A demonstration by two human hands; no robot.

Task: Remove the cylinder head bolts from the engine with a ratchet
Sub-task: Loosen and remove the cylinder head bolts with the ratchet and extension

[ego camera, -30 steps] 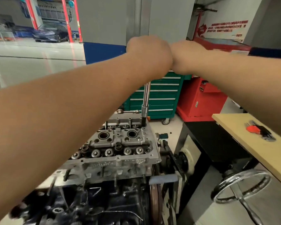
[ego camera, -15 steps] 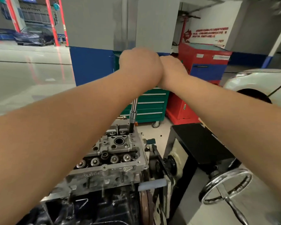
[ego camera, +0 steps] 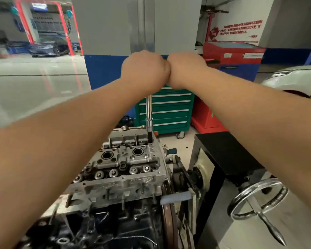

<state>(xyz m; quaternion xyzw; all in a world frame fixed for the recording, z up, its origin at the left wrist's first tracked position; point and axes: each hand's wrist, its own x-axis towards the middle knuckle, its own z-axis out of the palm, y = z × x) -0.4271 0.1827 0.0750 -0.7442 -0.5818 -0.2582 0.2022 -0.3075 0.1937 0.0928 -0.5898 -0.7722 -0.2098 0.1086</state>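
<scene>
Presently, the left hand (ego camera: pixel 144 69) and right hand (ego camera: pixel 185 70) are clenched into fists, side by side and touching, above the ratchet extension (ego camera: pixel 148 109). What they grip is hidden behind the fists. The chrome extension hangs upright from under the left hand, its dark socket (ego camera: pixel 149 137) seated at the far right corner of the cylinder head (ego camera: pixel 126 164). The head sits on the engine (ego camera: pixel 104 229), beside a black stand (ego camera: pixel 223 150) carrying a handwheel (ego camera: pixel 258 200).
</scene>
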